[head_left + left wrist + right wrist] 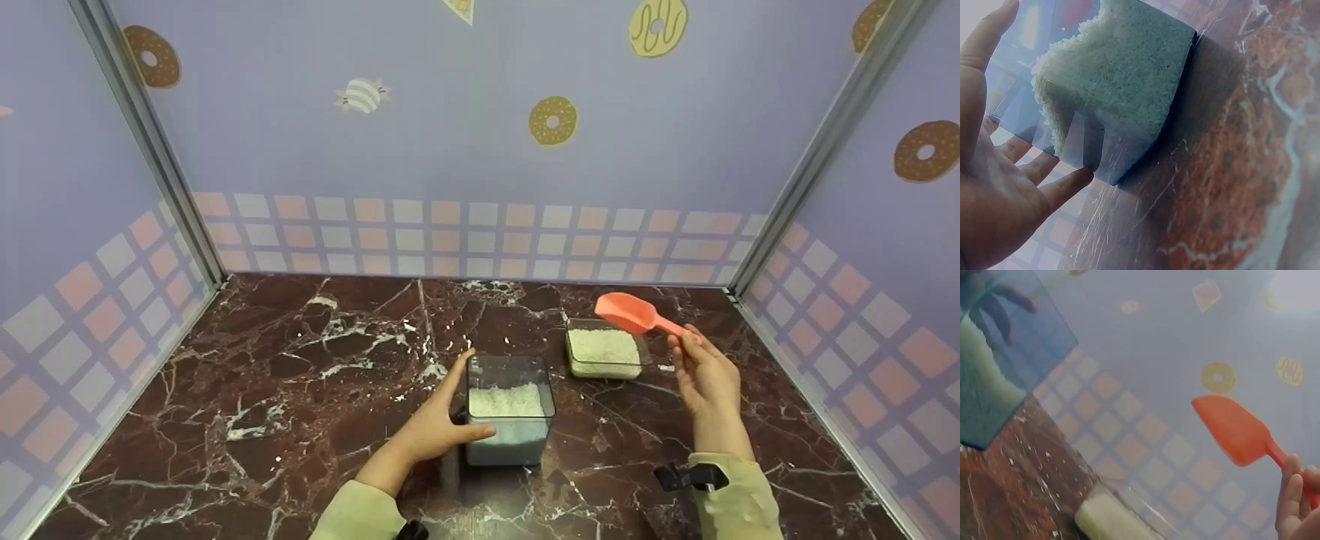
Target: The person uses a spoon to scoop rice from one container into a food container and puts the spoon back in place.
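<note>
A tall clear bluish container (508,442) holding white rice (1123,67) stands on the marbled table. My left hand (436,421) rests against its left side, fingers fairly straight along the wall and thumb across the near face. In my right hand (705,371) is an orange scoop (628,313), pinched by its handle and held in the air. The scoop's bowl points left, above the far edge of a low clear dish (606,371) of rice. Only orange plastic shows in the bowl. The right wrist view shows the scoop (1233,430) from below.
The dish of rice stands behind and to the right of the tall container. White grains lie scattered on the dark marbled table (300,420), mostly behind and left of the container. Patterned panels (480,165) close off the back and both sides.
</note>
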A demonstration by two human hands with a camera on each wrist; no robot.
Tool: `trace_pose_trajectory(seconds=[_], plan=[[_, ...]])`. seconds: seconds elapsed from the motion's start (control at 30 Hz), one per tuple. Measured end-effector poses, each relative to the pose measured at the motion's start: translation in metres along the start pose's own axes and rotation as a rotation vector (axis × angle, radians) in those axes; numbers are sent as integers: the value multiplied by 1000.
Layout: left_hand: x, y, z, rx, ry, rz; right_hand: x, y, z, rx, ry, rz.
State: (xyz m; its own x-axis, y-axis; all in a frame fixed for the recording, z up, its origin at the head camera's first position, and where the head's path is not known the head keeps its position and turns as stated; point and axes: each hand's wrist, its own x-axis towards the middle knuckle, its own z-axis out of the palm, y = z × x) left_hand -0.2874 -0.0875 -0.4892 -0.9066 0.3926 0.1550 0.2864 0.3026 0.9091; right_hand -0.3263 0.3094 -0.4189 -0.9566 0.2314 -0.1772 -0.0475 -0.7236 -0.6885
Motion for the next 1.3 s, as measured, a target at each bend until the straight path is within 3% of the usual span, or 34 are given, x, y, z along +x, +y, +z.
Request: trace_pose_trajectory(seconds=[0.1,0.23,0.43,0.7,1.07,1.17,1.3], plan=[[-1,1,0,2,1,-6,-7,2,8,-27,-98,15],[-1,1,0,16,1,-7,-21,9,22,-110,-197,-31],[0,-1,0,10,0,4,-42,22,43,-283,-247,-129],[0,-2,0,-11,1,0,-69,45,64,-597,-273,-343],[0,0,-1,-25,-2,14,-97,72,77,-1054,-421,-561],[0,0,-1,-2,0,3,-98,77,77,-1124,-427,-575],[-1,1,0,7,2,-4,-97,84,78,-1166,-433,-511]])
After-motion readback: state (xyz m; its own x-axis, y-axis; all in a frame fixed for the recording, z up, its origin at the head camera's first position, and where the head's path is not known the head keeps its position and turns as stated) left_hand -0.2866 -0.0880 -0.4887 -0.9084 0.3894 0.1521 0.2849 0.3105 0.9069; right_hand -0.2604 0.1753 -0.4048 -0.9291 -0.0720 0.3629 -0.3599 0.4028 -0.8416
